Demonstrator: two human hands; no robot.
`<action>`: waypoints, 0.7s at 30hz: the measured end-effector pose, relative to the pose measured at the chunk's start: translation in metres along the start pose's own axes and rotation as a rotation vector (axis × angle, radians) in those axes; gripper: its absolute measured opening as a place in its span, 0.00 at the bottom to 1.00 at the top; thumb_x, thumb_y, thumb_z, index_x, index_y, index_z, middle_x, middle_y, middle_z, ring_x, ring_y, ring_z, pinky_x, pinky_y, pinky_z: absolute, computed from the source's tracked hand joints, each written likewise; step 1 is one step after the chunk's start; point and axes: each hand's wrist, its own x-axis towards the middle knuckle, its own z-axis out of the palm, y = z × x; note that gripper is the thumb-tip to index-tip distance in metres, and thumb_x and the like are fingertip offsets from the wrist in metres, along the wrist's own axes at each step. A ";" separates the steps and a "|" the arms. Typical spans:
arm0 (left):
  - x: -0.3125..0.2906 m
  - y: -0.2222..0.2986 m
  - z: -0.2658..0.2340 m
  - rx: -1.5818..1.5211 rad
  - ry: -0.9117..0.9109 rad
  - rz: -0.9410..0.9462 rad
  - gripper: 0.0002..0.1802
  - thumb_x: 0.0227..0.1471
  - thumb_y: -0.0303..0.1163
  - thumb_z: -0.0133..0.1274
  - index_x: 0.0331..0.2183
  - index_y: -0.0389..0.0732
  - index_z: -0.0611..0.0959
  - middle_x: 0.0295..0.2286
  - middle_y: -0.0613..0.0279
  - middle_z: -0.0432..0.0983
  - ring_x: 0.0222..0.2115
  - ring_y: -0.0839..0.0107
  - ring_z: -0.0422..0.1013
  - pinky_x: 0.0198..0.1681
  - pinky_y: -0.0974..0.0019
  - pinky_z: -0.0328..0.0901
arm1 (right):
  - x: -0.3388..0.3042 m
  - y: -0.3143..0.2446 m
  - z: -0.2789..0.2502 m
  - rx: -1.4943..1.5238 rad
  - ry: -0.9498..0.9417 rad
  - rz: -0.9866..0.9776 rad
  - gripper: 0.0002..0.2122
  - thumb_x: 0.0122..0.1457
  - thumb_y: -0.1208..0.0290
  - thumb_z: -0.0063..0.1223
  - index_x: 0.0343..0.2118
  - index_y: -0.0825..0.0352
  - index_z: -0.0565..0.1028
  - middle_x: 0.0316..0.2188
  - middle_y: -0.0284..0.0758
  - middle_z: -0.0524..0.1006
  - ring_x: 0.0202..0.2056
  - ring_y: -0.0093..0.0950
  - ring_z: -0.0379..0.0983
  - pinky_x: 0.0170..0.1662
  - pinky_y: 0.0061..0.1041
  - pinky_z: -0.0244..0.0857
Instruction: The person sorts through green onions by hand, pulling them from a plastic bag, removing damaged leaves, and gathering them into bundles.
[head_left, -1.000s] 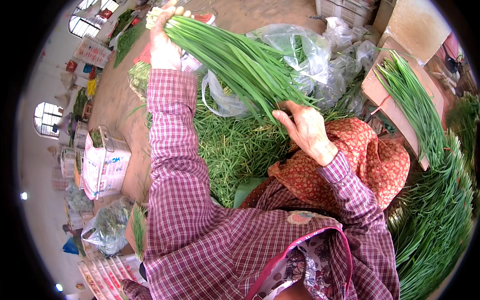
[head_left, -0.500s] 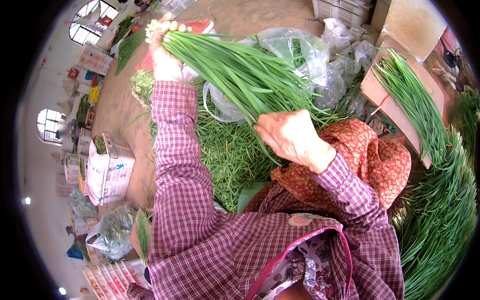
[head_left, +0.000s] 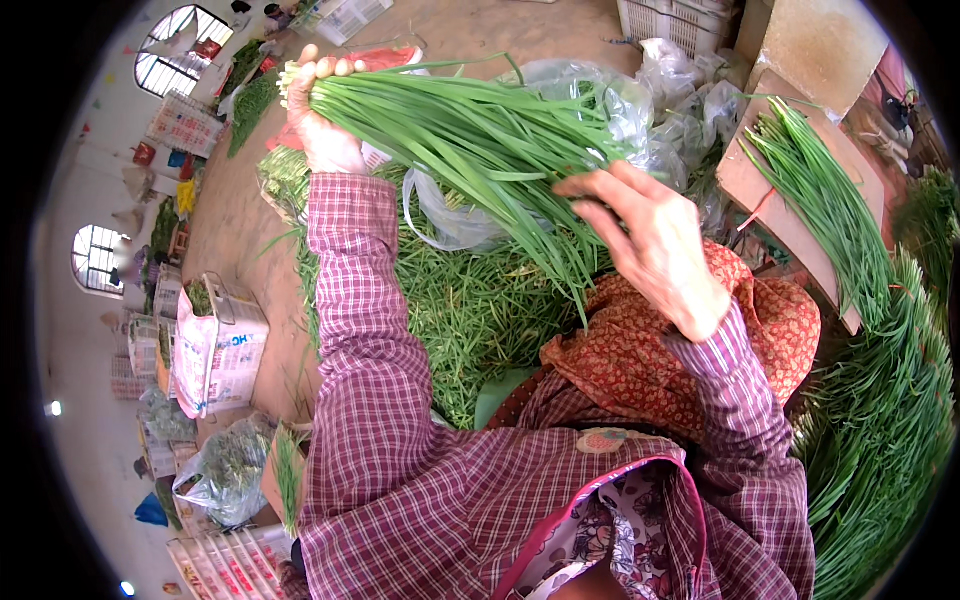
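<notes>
My left hand [head_left: 325,135] is raised at the upper left and wrapped round a bunch of garlic chives [head_left: 450,125] near its pale stem ends. The long green leaves fan out to the right and droop at their tips. Over by those tips is my right hand [head_left: 665,245], its fingers stretched out and apart; whether they touch a leaf is hard to tell. Beneath the bunch lies a wide heap of loose green trimmings [head_left: 470,320]. A clear plastic bag [head_left: 450,215] rests on that heap.
At the right a board [head_left: 745,165] carries another chive bundle [head_left: 820,190], beside a large pile of chives [head_left: 890,430]. Red flowered cloth [head_left: 690,350] covers my lap. A pink-and-white box [head_left: 220,340] stands on the floor at left; a white crate [head_left: 680,25] stands behind.
My right hand has moved right and slightly up, and its fingers have spread from the closed position. The left hand still grips the bunch, whose leaf tips now hang more freely.
</notes>
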 end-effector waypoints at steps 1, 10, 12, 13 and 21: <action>0.001 -0.003 0.004 -0.007 -0.007 -0.009 0.17 0.46 0.29 0.58 0.41 0.41 0.77 0.24 0.67 0.73 0.29 0.68 0.71 0.44 0.55 0.69 | 0.006 0.003 0.006 -0.015 0.013 -0.010 0.06 0.56 0.69 0.55 0.36 0.60 0.77 0.24 0.34 0.71 0.26 0.36 0.73 0.27 0.33 0.68; 0.003 -0.004 0.009 0.095 0.126 -0.119 0.17 0.49 0.28 0.57 0.42 0.39 0.77 0.30 0.64 0.77 0.35 0.66 0.73 0.47 0.54 0.70 | 0.033 0.027 0.036 0.103 0.084 -0.031 0.06 0.54 0.67 0.58 0.30 0.64 0.77 0.26 0.34 0.75 0.30 0.32 0.75 0.30 0.29 0.69; 0.011 -0.009 0.002 0.119 0.317 -0.176 0.16 0.50 0.25 0.57 0.43 0.37 0.78 0.33 0.59 0.78 0.37 0.63 0.75 0.47 0.56 0.72 | 0.032 0.031 0.016 0.253 0.205 0.042 0.06 0.58 0.68 0.56 0.30 0.65 0.79 0.28 0.32 0.77 0.30 0.24 0.74 0.32 0.22 0.67; 0.014 -0.003 -0.002 0.140 0.383 -0.169 0.15 0.50 0.24 0.56 0.42 0.36 0.78 0.34 0.58 0.78 0.38 0.63 0.75 0.46 0.57 0.73 | 0.031 0.032 0.011 0.363 0.268 0.106 0.06 0.58 0.68 0.55 0.31 0.65 0.79 0.28 0.30 0.77 0.30 0.21 0.72 0.32 0.20 0.65; 0.012 -0.017 -0.006 0.153 0.452 -0.187 0.13 0.55 0.25 0.52 0.44 0.34 0.75 0.37 0.53 0.77 0.39 0.60 0.75 0.46 0.59 0.73 | 0.004 0.013 -0.017 0.436 -0.130 0.235 0.08 0.58 0.71 0.56 0.28 0.70 0.80 0.24 0.34 0.78 0.25 0.20 0.72 0.30 0.23 0.65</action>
